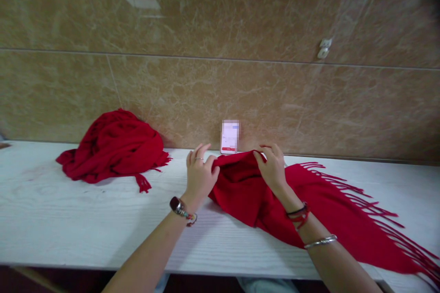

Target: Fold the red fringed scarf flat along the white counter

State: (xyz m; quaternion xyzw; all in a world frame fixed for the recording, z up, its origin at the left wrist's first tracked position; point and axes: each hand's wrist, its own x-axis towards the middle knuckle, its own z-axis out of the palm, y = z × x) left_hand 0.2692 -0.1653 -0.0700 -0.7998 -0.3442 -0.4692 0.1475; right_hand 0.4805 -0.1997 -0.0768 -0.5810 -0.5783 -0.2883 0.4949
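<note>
Over white table point(103, 224), half-curled hands point(201, 176) point(274, 170) pinch red scarf point(240, 199).

1. White table point(68, 229): wood-grain top, spans the view.
2. Bunched red cloth point(120, 151): left side, toward back, loose heap, tasselled bits on tabletop.
3. Red scarf point(333, 210): fringed end spread flat at right, slanting toward near edge; other end gathered, partly raised.
4. Phone point(229, 138): upright at back edge, screen lit.

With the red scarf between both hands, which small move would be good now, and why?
Perhaps draw the left hand and right hand gently apart to straighten the scarf: between them its cloth shows loose folds, while the fringed end lies spread on the table.
</note>
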